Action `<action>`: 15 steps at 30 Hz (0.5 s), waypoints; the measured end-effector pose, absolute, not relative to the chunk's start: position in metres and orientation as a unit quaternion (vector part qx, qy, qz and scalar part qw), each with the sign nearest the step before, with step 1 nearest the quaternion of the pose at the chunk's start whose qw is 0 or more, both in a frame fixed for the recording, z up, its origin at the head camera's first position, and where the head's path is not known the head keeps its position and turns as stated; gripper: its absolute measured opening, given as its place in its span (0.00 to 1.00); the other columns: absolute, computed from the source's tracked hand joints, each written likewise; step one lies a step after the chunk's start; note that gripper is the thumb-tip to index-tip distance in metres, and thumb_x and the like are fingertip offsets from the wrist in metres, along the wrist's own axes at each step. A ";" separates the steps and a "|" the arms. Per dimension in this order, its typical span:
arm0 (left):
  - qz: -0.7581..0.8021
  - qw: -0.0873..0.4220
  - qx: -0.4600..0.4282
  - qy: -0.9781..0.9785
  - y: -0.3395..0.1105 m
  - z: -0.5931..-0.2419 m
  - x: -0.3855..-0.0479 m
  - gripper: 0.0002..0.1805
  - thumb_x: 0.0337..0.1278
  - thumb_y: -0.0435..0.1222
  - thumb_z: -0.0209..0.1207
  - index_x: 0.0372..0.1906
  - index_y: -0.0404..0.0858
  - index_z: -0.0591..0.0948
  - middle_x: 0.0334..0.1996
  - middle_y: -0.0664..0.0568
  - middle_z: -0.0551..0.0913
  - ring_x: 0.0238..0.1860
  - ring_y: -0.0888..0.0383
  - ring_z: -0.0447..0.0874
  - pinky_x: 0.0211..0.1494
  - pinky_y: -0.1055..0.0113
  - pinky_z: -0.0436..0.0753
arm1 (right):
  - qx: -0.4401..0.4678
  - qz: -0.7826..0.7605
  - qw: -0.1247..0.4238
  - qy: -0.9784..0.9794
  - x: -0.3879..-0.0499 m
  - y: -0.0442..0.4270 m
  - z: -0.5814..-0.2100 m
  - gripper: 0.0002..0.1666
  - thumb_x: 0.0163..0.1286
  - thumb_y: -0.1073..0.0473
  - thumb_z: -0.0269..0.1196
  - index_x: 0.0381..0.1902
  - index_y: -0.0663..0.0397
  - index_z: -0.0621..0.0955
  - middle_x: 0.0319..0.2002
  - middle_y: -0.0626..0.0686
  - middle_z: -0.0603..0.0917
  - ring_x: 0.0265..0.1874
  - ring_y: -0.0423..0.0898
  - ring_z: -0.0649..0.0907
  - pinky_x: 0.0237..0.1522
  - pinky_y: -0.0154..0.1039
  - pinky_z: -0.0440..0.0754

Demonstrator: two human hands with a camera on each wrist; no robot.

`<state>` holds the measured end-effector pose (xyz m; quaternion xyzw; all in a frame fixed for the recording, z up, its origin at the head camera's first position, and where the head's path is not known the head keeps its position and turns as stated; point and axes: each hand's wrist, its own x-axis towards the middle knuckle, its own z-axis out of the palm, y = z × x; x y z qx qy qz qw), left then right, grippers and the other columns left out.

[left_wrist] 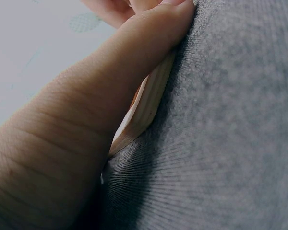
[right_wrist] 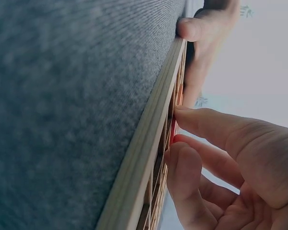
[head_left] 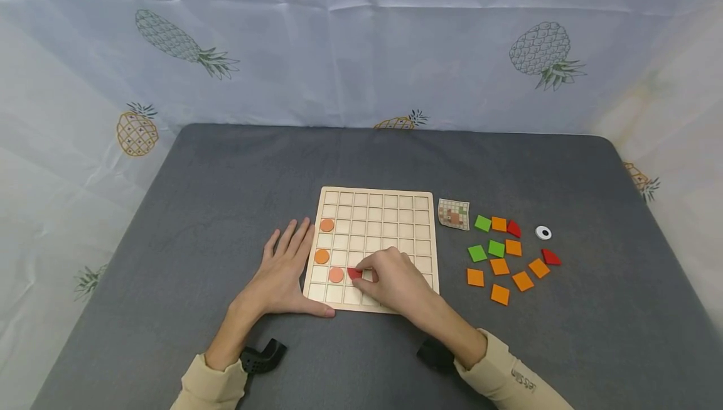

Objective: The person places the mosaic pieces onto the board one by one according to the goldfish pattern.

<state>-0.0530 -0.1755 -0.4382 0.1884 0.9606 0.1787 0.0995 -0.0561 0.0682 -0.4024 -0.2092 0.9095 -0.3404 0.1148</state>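
The right hand [head_left: 395, 281] pinches a red piece [head_left: 354, 273] at the board [head_left: 390, 215]; the left hand [head_left: 282, 278], thumb spread, touches the board's near-left corner; orange squares [head_left: 499, 267] lie right of the board.

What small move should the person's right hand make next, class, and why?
Probably settle the small flat red piece into the square beneath and release it: the right hand pinches it at the pale wooden grid board, just right of the round salmon-pink disc, and the left hand lies along the board's left edge.
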 end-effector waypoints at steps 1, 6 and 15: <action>0.179 0.100 0.188 0.960 -0.175 -0.438 -0.053 0.85 0.22 0.74 0.72 0.83 0.35 0.43 0.84 0.40 0.41 0.84 0.37 0.36 0.81 0.36 0.38 | -0.209 -0.341 0.115 0.909 -0.056 0.068 -0.402 0.07 0.62 0.59 0.75 0.38 0.53 0.92 0.13 0.41 0.74 0.12 0.33 0.66 0.15 0.28 0.60; 0.181 0.103 0.189 0.960 -0.176 -0.437 -0.054 0.85 0.22 0.74 0.72 0.83 0.36 0.42 0.84 0.40 0.40 0.84 0.37 0.35 0.81 0.36 0.38 | -0.208 -0.339 0.114 0.910 -0.056 0.070 -0.401 0.08 0.62 0.58 0.75 0.39 0.54 0.92 0.14 0.42 0.74 0.13 0.33 0.67 0.16 0.28 0.61; 0.178 0.102 0.189 0.960 -0.176 -0.438 -0.054 0.85 0.22 0.75 0.72 0.83 0.36 0.42 0.84 0.41 0.40 0.84 0.37 0.36 0.81 0.35 0.38 | -0.221 -0.363 0.090 0.901 -0.056 0.082 -0.395 0.11 0.63 0.54 0.75 0.41 0.51 0.91 0.11 0.39 0.68 0.11 0.31 0.63 0.16 0.28 0.59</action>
